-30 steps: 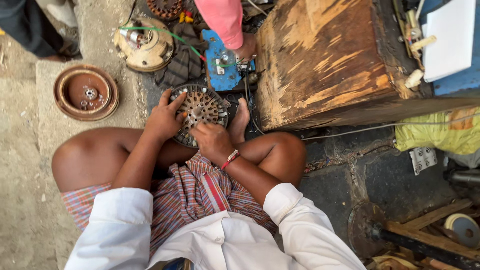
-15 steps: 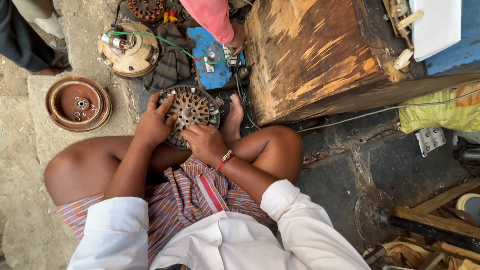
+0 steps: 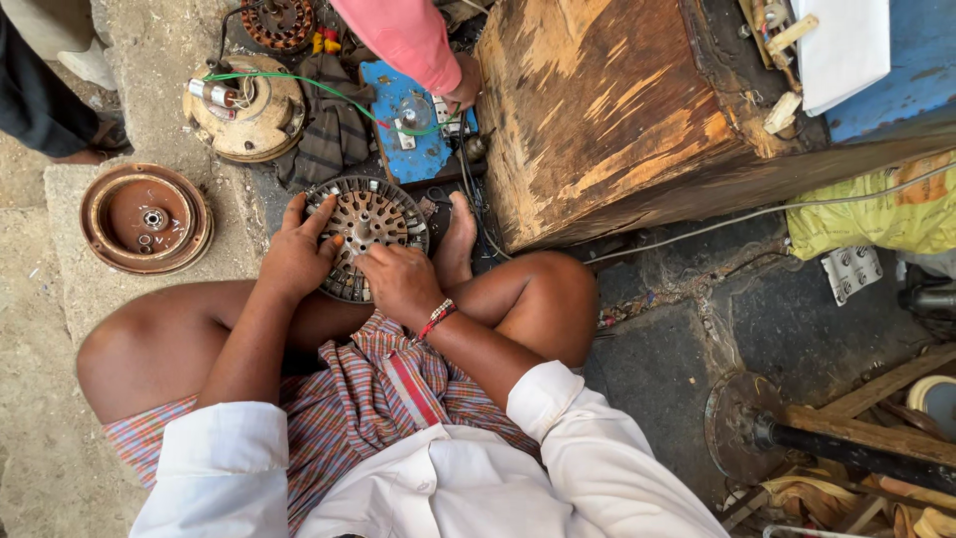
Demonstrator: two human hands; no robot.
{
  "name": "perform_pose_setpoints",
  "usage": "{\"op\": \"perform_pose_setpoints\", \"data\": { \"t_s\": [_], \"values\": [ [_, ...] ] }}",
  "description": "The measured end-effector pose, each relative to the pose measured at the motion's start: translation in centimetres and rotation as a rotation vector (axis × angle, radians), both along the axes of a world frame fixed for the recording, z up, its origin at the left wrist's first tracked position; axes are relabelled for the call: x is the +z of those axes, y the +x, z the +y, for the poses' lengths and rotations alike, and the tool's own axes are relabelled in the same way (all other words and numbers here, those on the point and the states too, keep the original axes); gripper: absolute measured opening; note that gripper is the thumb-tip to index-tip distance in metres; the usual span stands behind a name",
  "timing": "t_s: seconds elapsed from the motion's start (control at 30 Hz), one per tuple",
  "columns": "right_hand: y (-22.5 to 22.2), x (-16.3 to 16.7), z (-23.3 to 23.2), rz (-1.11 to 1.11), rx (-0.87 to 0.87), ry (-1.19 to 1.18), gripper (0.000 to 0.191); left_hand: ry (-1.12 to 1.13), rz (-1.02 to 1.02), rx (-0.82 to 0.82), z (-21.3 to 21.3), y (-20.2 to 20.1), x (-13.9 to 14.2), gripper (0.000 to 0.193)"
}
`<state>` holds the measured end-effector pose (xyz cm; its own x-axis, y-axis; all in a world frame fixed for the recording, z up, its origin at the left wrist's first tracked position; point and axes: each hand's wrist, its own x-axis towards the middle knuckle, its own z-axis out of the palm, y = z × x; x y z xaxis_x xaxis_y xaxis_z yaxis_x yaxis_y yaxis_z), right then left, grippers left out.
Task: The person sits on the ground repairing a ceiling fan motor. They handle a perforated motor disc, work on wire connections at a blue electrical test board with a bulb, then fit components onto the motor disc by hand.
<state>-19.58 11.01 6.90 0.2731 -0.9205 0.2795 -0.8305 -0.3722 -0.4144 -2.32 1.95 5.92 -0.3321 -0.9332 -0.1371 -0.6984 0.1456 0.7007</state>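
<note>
Shifted slightly since half a second ago: left hand [image 3: 296, 257] slid further onto the stator [image 3: 365, 235], fingers now spread across its left rim and face. Right hand [image 3: 401, 282] curled over the lower right rim, gripping it, thumb toward the hub. Stator just above centre-left of the frame, propped at the crossed legs, a bare foot [image 3: 457, 244] touching its right edge. Hemmed in right by the wooden box [image 3: 607, 120], top by the blue plate [image 3: 413, 134] where another person's hand [image 3: 461, 88] rests. Open concrete only at left, toward the brown cover [image 3: 145, 218]. Motor housing [image 3: 244, 110] at upper left, apart.
</note>
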Motion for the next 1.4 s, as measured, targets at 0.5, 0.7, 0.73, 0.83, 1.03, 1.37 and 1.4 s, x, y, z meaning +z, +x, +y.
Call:
{"op": "perform_pose_setpoints", "data": {
  "t_s": [0.5, 0.7, 0.73, 0.83, 1.03, 1.37, 1.4],
  "values": [
    [-2.1, 1.1, 0.9, -0.119, 0.174, -0.031, 0.011, -0.025, 0.032, 0.009, 0.4, -2.1, 0.2, 0.067],
    [-6.9, 3.1, 1.7, -0.295, 0.026, 0.034, 0.009, -0.031, 0.037, -0.013, 0.7, -4.4, 0.3, 0.065],
    [-7.8, 3.3, 1.8, -0.374, 0.02, 0.042, 0.01, -0.017, 0.03, -0.016, 0.8, -4.9, 0.3, 0.065],
    [-10.3, 3.8, 1.8, -0.569, 0.007, 0.055, 0.011, 0.041, -0.022, -0.024, 0.8, -6.5, 0.5, 0.067],
    [-15.5, 4.1, 2.9, -0.536, -0.062, -0.119, 0.003, 0.095, -0.15, -0.042, 1.4, -9.8, 1.1, 0.07],
    [-17.9, 2.6, 3.5, -0.78, -0.087, -0.04, 0.002, 0.179, -0.334, 0.008, 1.8, -11.3, 1.0, 0.069],
    [-17.7, 2.5, 3.4, -0.779, -0.086, -0.042, 0.002, 0.142, -0.305, -0.003, 1.6, -10.8, 0.4, 0.07]
  ]
}}
